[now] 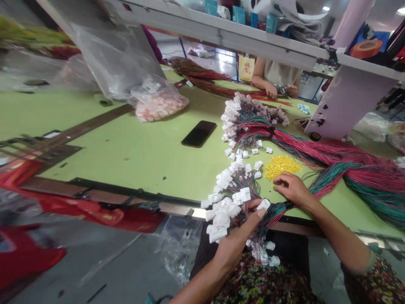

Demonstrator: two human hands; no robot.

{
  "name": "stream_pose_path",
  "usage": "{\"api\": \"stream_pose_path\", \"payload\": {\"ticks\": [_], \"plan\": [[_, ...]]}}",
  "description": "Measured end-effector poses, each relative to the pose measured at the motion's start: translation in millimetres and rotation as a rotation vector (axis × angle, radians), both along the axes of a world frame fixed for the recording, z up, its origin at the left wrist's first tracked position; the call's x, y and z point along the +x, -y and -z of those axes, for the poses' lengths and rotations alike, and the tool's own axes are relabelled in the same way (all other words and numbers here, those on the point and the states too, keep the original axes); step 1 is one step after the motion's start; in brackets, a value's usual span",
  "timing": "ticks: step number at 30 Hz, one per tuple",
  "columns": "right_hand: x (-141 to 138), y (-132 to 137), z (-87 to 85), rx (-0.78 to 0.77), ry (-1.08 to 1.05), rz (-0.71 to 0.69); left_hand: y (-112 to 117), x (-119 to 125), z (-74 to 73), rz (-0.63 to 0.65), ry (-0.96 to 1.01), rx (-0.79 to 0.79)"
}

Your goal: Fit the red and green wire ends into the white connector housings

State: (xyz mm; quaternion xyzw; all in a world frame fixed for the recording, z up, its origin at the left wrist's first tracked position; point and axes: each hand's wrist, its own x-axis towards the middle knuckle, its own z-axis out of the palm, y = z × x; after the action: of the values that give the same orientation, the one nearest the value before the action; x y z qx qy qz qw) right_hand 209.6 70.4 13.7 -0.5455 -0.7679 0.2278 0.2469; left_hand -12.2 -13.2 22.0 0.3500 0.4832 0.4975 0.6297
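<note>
My left hand (242, 230) pinches a white connector (263, 205) between thumb and fingers at the table's front edge. Around it spreads a bundle of wires (274, 213) in green, red and black, its ends capped with many white connectors (226, 213). My right hand (292, 188) is just in front of a pile of small yellow pieces (281, 167), thumb and forefinger close together. Whether a yellow piece is between those fingertips is too small to tell. A larger wire bundle (303, 145) with white connectors lies behind, tied with a dark band.
A black phone (199, 134) and a plastic bag of orange-and-white parts (161, 103) lie on the green table (142, 152). A shelf (221, 33) crosses above on a lilac support (351, 103). Across the table, a person (275, 80) handles small parts beside brown-red wires (202, 80).
</note>
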Motion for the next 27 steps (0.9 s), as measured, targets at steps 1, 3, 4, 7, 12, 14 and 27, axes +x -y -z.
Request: {"api": "stream_pose_path", "payload": {"ticks": [1, 3, 4, 7, 12, 14, 27], "plan": [[-1, -1, 0.7, 0.000, -0.001, -0.001, 0, 0, 1.0, -0.003, -0.010, 0.014], [-3, -3, 2.3, 0.005, -0.005, -0.006, -1, 1, 3.1, 0.002, -0.033, 0.039], [-4, -4, 2.8, 0.007, -0.009, -0.009, -1, 1, 3.9, 0.005, -0.041, 0.049], [-7, -1, -0.9, 0.018, -0.030, -0.006, -2, 1, 4.2, 0.018, -0.044, 0.075], [-23, 34, -31.4, 0.057, -0.297, -0.010, -2, 0, 2.1, 0.088, -0.044, 0.142], [-31, 55, -46.2, 0.047, -0.393, -0.028, -1, -1, 2.1, 0.094, -0.069, 0.161], [-41, 91, -64.2, 0.273, -0.289, -0.119, 5, -7, 7.9, 0.092, -0.224, 0.216]]}}
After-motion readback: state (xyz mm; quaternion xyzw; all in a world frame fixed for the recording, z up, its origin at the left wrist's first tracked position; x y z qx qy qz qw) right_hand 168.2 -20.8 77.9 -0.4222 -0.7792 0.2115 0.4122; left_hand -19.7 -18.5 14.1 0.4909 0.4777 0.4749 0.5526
